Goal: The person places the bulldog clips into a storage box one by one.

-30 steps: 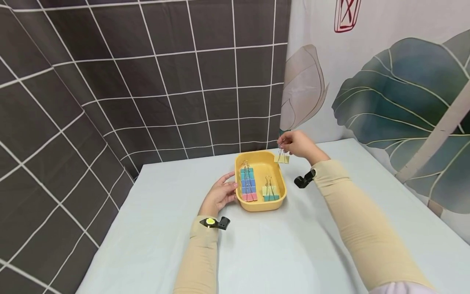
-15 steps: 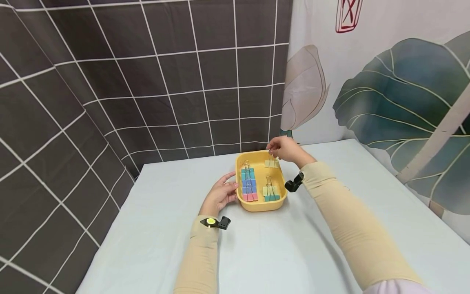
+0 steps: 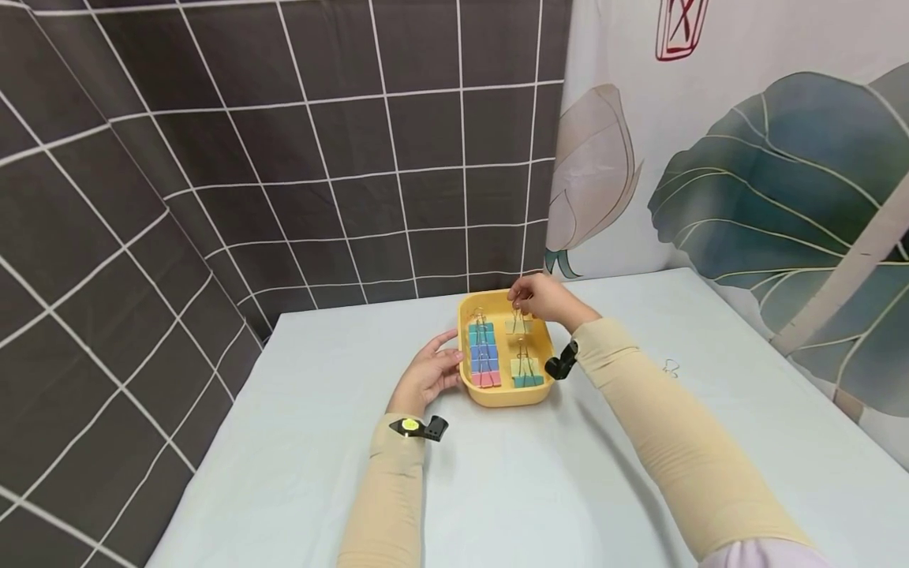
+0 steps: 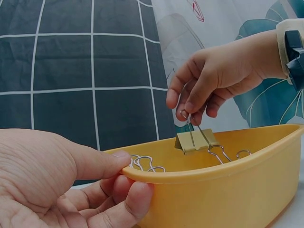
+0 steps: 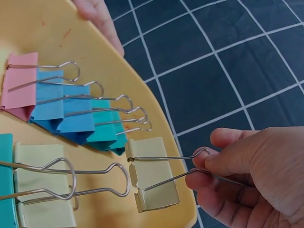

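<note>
A yellow plastic tray [image 3: 507, 398] stands on the white table. My left hand [image 3: 426, 375] pinches its left rim, thumb on top and fingers against the outer wall. Over the back right of the tray, my right hand [image 3: 547, 298] pinches the wire handles of a pale yellow binder clip [image 5: 154, 175], which hangs inside the rim. Along the tray's left side runs a row of binder clips: a pink clip [image 5: 21, 85], blue ones [image 5: 76, 114] and teal ones [image 5: 107, 126]. At the front right sit another pale yellow clip [image 5: 42, 185] and a teal clip [image 5: 5, 166].
Small wire loops [image 3: 671, 367] show on the table [image 3: 319, 442] just beyond the right sleeve. A dark grid-patterned cloth [image 3: 355, 158] hangs behind and to the left, and a leaf-printed curtain [image 3: 611, 229] hangs at the right.
My right hand has carried the pale yellow clip left and down, from above the right rim to inside the tray. The left hand keeps its hold. Wire loops have emerged from behind the right sleeve.
</note>
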Tool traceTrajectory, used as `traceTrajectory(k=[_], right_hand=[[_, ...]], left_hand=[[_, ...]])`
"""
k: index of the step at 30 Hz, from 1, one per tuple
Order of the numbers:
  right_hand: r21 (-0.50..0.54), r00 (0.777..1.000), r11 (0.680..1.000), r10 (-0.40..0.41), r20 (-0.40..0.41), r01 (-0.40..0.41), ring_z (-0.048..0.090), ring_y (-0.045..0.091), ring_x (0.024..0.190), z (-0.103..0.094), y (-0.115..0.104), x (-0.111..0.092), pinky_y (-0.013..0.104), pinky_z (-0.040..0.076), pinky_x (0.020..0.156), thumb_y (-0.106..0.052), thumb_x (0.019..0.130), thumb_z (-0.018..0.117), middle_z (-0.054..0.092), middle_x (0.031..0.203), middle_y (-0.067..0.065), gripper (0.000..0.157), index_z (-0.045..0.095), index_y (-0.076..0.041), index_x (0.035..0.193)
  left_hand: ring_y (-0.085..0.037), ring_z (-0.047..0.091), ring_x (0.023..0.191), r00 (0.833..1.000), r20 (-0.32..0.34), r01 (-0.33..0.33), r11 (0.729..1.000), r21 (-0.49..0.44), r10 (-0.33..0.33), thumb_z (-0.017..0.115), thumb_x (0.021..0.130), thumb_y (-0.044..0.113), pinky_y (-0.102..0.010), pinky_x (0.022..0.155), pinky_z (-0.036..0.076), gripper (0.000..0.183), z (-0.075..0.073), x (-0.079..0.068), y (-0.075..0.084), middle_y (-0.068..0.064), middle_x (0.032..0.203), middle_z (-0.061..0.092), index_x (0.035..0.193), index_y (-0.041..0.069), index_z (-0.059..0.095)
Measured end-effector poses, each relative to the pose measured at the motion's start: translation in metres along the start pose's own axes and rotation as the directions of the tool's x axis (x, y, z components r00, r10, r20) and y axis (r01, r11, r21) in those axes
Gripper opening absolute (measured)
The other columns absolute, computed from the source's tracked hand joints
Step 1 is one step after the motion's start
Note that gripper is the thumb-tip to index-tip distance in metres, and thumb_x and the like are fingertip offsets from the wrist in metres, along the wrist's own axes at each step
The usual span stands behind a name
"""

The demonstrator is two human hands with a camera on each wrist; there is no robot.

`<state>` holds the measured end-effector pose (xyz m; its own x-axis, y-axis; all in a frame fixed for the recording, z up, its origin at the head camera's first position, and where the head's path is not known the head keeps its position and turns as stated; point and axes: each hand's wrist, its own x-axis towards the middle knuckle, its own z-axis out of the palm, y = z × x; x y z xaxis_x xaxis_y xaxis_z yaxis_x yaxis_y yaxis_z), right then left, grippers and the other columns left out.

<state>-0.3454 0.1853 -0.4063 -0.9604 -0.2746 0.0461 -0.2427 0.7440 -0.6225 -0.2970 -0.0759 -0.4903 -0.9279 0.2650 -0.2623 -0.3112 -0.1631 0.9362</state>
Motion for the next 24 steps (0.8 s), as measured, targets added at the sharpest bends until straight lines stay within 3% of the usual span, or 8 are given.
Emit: traceTrajectory(k=[7, 16, 24], right_hand=[[0.02, 0.998, 0.999, 0.033, 0.052, -0.034, 0.063, 0.025, 0.082, 0.005, 0.005, -0.002, 0.027, 0.053, 0.061, -0.002, 0.098, 0.062, 0.067, 0.096, 0.012, 0.018, 0.068, 0.003, 0.114], [-0.008, 0.997, 1.0, 0.021, 0.079, -0.02, 0.063, 0.022, 0.077, 0.014, 0.012, -0.008, 0.025, 0.049, 0.057, 0.0, 0.097, 0.062, 0.068, 0.093, 0.011, 0.016, 0.067, 0.002, 0.112], [-0.015, 0.992, 1.0, 0.026, 0.127, -0.024, 0.063, 0.021, 0.079, 0.018, 0.014, -0.011, 0.027, 0.055, 0.069, 0.005, 0.096, 0.059, 0.067, 0.093, 0.01, 0.019, 0.066, 0.003, 0.113]], left_hand=[[-0.017, 0.064, 0.081, 1.0, -0.004, 0.004, 1.0, -0.01, -0.004, 0.066, 0.096, 0.004, -0.025, 0.062, 0.059, 0.055, 0.0, 0.002, 0.0, -0.01, 0.111, 0.064, 0.147, 0.023, 0.052], [-0.017, 0.064, 0.079, 1.0, -0.005, 0.006, 1.0, -0.003, -0.006, 0.066, 0.097, 0.004, -0.025, 0.061, 0.059, 0.055, 0.0, 0.002, 0.0, -0.011, 0.112, 0.065, 0.147, 0.022, 0.052], [-0.017, 0.064, 0.076, 1.0, 0.0, 0.007, 1.0, -0.014, -0.007, 0.064, 0.097, 0.003, -0.025, 0.059, 0.058, 0.054, 0.0, 0.001, 0.0, -0.012, 0.111, 0.065, 0.147, 0.02, 0.051]])
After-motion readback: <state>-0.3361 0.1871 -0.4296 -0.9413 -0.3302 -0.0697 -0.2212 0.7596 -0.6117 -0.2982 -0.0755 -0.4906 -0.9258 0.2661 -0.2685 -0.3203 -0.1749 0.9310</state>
